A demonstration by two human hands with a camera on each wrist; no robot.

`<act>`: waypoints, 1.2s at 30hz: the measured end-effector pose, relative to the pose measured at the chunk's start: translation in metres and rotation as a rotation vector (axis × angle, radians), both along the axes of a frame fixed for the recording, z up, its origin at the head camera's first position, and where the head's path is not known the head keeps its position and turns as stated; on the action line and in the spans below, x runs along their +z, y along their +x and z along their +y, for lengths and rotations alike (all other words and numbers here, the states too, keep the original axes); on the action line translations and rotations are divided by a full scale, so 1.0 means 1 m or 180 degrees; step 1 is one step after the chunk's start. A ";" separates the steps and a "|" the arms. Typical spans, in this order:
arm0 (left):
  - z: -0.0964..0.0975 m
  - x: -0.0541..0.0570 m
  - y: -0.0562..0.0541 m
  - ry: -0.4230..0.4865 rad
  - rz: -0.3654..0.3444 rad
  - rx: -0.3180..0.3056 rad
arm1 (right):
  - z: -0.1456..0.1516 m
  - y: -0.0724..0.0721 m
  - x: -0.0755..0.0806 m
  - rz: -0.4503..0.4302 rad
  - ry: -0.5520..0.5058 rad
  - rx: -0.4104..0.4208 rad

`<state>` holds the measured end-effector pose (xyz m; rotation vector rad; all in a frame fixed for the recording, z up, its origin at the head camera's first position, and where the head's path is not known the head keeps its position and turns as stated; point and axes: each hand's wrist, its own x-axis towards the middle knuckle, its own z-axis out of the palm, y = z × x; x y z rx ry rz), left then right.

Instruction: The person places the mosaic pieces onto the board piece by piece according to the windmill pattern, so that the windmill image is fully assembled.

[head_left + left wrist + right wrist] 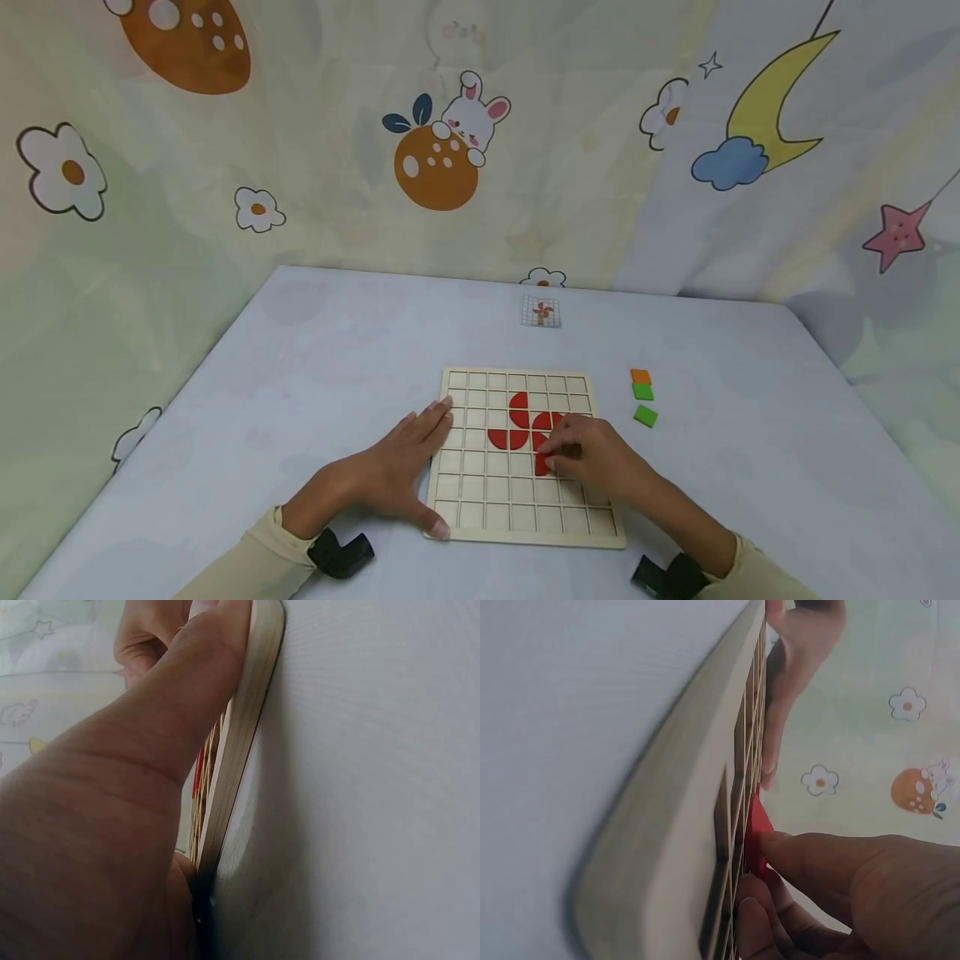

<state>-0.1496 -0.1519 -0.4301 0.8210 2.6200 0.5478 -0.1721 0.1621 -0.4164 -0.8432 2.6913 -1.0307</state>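
A square wooden grid board lies on the white table. My left hand rests at its left side, fingers stretched along the edge and thumb at the near corner. Several red quarter-circle pieces sit in cells around the board's middle. With thumb and fingers, my right hand pinches another red quarter-circle piece over the cells just below them. In the right wrist view that piece stands tilted against the grid, its lower part hidden by the fingers. My right hand also covers part of the neighbouring red pieces in the head view.
Right of the board lie an orange square, a green square touching it and a second green square nearer. A small card printed with a red pinwheel pattern lies beyond the board. A patterned cloth hangs behind the table.
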 end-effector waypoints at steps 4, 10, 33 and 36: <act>0.000 0.000 0.000 -0.0010 -0.0004 0.0002 | -0.001 0.001 0.000 0.0044 0.0061 0.0020; 0.000 0.001 0.000 0.0024 -0.0019 -0.0003 | -0.001 0.004 0.006 -0.0032 -0.0028 0.0021; 0.000 0.000 0.000 0.0035 -0.0016 -0.0023 | -0.004 -0.003 0.003 -0.0189 -0.0300 0.0434; 0.000 0.000 0.000 0.0028 -0.0013 -0.0018 | -0.006 -0.004 0.003 -0.0196 -0.0242 0.0524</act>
